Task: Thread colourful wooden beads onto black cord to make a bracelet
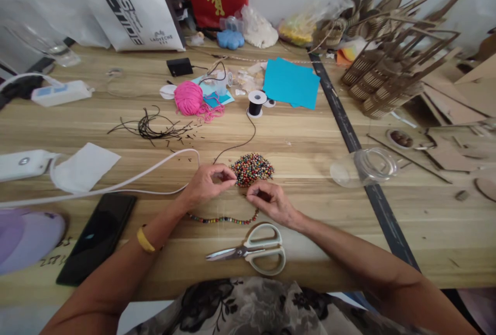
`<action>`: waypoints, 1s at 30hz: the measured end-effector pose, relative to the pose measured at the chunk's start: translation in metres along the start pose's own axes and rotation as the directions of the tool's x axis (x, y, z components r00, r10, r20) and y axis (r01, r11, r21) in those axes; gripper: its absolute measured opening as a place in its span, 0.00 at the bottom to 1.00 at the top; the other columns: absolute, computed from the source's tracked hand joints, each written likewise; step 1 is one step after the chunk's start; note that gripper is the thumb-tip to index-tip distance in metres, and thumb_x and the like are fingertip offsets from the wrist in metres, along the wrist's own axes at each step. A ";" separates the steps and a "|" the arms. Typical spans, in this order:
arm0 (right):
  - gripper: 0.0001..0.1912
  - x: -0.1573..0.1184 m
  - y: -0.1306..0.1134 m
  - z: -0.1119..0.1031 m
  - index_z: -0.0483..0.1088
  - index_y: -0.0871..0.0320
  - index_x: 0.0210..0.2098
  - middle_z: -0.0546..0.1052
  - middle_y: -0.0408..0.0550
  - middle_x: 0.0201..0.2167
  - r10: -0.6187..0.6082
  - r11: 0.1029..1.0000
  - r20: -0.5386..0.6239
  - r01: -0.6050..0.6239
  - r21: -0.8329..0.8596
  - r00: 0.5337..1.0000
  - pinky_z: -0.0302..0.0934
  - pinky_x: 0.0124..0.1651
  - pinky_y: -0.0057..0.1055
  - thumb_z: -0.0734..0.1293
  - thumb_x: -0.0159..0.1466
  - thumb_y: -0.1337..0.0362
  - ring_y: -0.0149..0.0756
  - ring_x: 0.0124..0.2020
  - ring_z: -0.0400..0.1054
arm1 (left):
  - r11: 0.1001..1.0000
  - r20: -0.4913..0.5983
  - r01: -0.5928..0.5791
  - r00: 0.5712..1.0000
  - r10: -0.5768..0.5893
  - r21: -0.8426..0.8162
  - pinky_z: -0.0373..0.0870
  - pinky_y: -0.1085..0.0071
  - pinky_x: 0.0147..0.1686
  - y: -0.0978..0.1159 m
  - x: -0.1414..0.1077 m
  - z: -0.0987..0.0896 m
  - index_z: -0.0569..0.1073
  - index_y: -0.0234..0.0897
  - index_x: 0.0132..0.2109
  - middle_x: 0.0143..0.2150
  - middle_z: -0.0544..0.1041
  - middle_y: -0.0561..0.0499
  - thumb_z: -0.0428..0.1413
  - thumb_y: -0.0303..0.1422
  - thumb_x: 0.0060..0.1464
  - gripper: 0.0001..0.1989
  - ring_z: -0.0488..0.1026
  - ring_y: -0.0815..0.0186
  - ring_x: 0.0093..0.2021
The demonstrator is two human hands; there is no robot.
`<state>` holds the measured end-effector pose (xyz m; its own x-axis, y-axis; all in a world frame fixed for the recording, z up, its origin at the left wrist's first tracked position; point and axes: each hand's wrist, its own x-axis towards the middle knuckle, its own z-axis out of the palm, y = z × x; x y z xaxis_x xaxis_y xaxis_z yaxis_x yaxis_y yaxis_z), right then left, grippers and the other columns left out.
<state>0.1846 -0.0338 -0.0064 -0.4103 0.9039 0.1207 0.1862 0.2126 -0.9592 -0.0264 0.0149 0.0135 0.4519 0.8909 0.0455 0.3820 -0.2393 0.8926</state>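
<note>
A heap of small multicoloured beads lies on the wooden table in front of both hands. My left hand is closed in a pinch at the heap's left edge; what its fingertips hold is too small to make out. My right hand pinches a thin dark cord, whose tip points toward the left hand. A strand of threaded beads curves below the hands, from under the left wrist to the right fingers. From a spool of black cord, a line runs down behind my left hand. White-handled scissors lie nearest me.
A black phone and a white cable lie to the left. Cut black cords, pink yarn and blue sheets sit farther back. A clear round container and cardboard baskets stand on the right.
</note>
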 end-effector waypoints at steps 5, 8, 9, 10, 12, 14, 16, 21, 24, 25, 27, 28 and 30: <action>0.08 -0.001 -0.001 0.000 0.67 0.61 0.30 0.66 0.42 0.24 0.063 0.996 0.009 -0.063 0.063 0.998 0.51 0.27 0.24 0.64 0.63 0.63 0.27 0.25 0.57 | 0.968 0.150 0.125 0.984 -0.094 -0.216 0.71 0.76 0.33 0.003 -0.003 0.007 0.75 0.30 0.32 0.30 0.78 0.49 0.61 0.31 0.46 0.07 0.74 0.70 0.30; 0.09 -0.002 -0.001 0.000 0.66 0.61 0.29 0.64 0.41 0.23 0.085 0.992 0.022 -0.087 0.096 0.996 0.49 0.26 0.23 0.64 0.62 0.62 0.26 0.24 0.55 | 0.961 0.180 0.129 0.980 -0.085 -0.246 0.72 0.76 0.34 0.004 -0.004 0.010 0.75 0.30 0.32 0.30 0.78 0.49 0.60 0.30 0.46 0.06 0.74 0.70 0.30; 0.09 -0.002 -0.001 0.000 0.66 0.61 0.30 0.64 0.41 0.23 0.090 0.990 0.024 -0.093 0.108 0.996 0.49 0.25 0.23 0.64 0.62 0.62 0.26 0.23 0.55 | 0.959 0.187 0.130 0.979 -0.084 -0.252 0.72 0.76 0.34 0.005 -0.004 0.011 0.75 0.30 0.32 0.30 0.78 0.49 0.60 0.30 0.46 0.06 0.75 0.70 0.31; 0.09 -0.002 -0.001 0.000 0.66 0.61 0.30 0.64 0.41 0.23 0.094 0.988 0.026 -0.096 0.119 0.995 0.49 0.25 0.23 0.65 0.62 0.62 0.26 0.23 0.55 | 0.958 0.193 0.133 0.978 -0.084 -0.256 0.72 0.76 0.35 0.005 -0.004 0.011 0.75 0.30 0.32 0.31 0.78 0.49 0.60 0.30 0.46 0.06 0.75 0.70 0.31; 0.09 -0.002 -0.001 0.000 0.66 0.61 0.30 0.64 0.41 0.23 0.098 0.986 0.026 -0.100 0.136 0.995 0.49 0.25 0.23 0.65 0.62 0.61 0.26 0.23 0.55 | 0.954 0.202 0.146 0.975 -0.093 -0.263 0.72 0.75 0.36 0.006 -0.003 0.012 0.75 0.31 0.33 0.31 0.78 0.49 0.60 0.30 0.46 0.06 0.75 0.70 0.32; 0.10 -0.002 -0.001 0.000 0.66 0.61 0.30 0.64 0.41 0.23 0.100 0.984 0.026 -0.102 0.147 0.995 0.48 0.25 0.23 0.65 0.62 0.60 0.26 0.23 0.55 | 0.948 0.209 0.163 0.972 -0.107 -0.272 0.73 0.75 0.37 0.006 -0.003 0.012 0.75 0.30 0.33 0.31 0.78 0.49 0.61 0.29 0.46 0.06 0.75 0.70 0.33; 0.10 -0.002 -0.001 0.000 0.67 0.61 0.30 0.64 0.41 0.23 0.095 0.984 0.026 -0.098 0.152 0.995 0.49 0.25 0.23 0.65 0.62 0.60 0.26 0.23 0.55 | 0.943 0.212 0.178 0.970 -0.119 -0.281 0.73 0.74 0.38 0.005 -0.003 0.011 0.75 0.30 0.33 0.31 0.78 0.49 0.61 0.29 0.46 0.06 0.75 0.69 0.33; 0.10 -0.002 0.000 0.000 0.67 0.61 0.30 0.65 0.41 0.23 0.075 0.985 0.032 -0.079 0.154 0.997 0.50 0.26 0.24 0.65 0.62 0.60 0.27 0.24 0.56 | 0.947 0.215 0.172 0.970 -0.115 -0.272 0.73 0.74 0.38 0.004 -0.003 0.012 0.76 0.30 0.33 0.32 0.79 0.48 0.61 0.29 0.46 0.06 0.76 0.69 0.33; 0.09 -0.002 0.000 -0.001 0.67 0.62 0.30 0.66 0.42 0.24 0.071 0.988 0.032 -0.075 0.137 0.997 0.51 0.27 0.24 0.65 0.62 0.62 0.27 0.25 0.57 | 0.951 0.221 0.162 0.970 -0.103 -0.265 0.74 0.74 0.38 0.004 -0.003 0.013 0.76 0.30 0.33 0.32 0.79 0.48 0.61 0.29 0.46 0.06 0.76 0.69 0.33; 0.08 -0.002 0.000 -0.001 0.67 0.62 0.30 0.66 0.42 0.24 0.071 0.988 0.034 -0.075 0.133 0.997 0.51 0.27 0.24 0.65 0.62 0.63 0.27 0.25 0.57 | 0.951 0.223 0.159 0.970 -0.101 -0.264 0.74 0.74 0.39 0.004 -0.003 0.013 0.76 0.30 0.33 0.32 0.79 0.48 0.61 0.29 0.46 0.06 0.76 0.69 0.34; 0.08 -0.001 -0.001 -0.001 0.67 0.62 0.30 0.66 0.42 0.24 0.071 0.989 0.035 -0.075 0.128 0.997 0.51 0.27 0.24 0.65 0.62 0.63 0.27 0.25 0.57 | 0.952 0.228 0.156 0.969 -0.096 -0.263 0.74 0.73 0.39 0.003 -0.003 0.013 0.76 0.30 0.33 0.32 0.79 0.48 0.61 0.29 0.47 0.06 0.76 0.69 0.34; 0.08 -0.001 -0.001 -0.001 0.67 0.62 0.30 0.66 0.42 0.24 0.069 0.989 0.035 -0.073 0.127 0.997 0.51 0.27 0.24 0.65 0.62 0.63 0.27 0.25 0.58 | 0.952 0.229 0.156 0.969 -0.095 -0.265 0.74 0.73 0.39 0.003 -0.004 0.013 0.76 0.31 0.34 0.33 0.79 0.48 0.60 0.30 0.47 0.06 0.76 0.68 0.34; 0.08 -0.001 -0.001 -0.001 0.67 0.62 0.29 0.66 0.42 0.24 0.065 0.990 0.032 -0.069 0.123 0.997 0.52 0.28 0.24 0.65 0.62 0.64 0.27 0.25 0.58 | 0.951 0.234 0.155 0.968 -0.093 -0.267 0.74 0.73 0.40 0.002 -0.004 0.013 0.76 0.31 0.34 0.33 0.79 0.48 0.60 0.30 0.47 0.06 0.76 0.68 0.35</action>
<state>0.1856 -0.0347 -0.0052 -0.4260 0.9033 0.0495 0.1023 0.1025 -0.9895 -0.0167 0.0061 0.0097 0.5902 0.7944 -0.1435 0.2187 0.0137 0.9757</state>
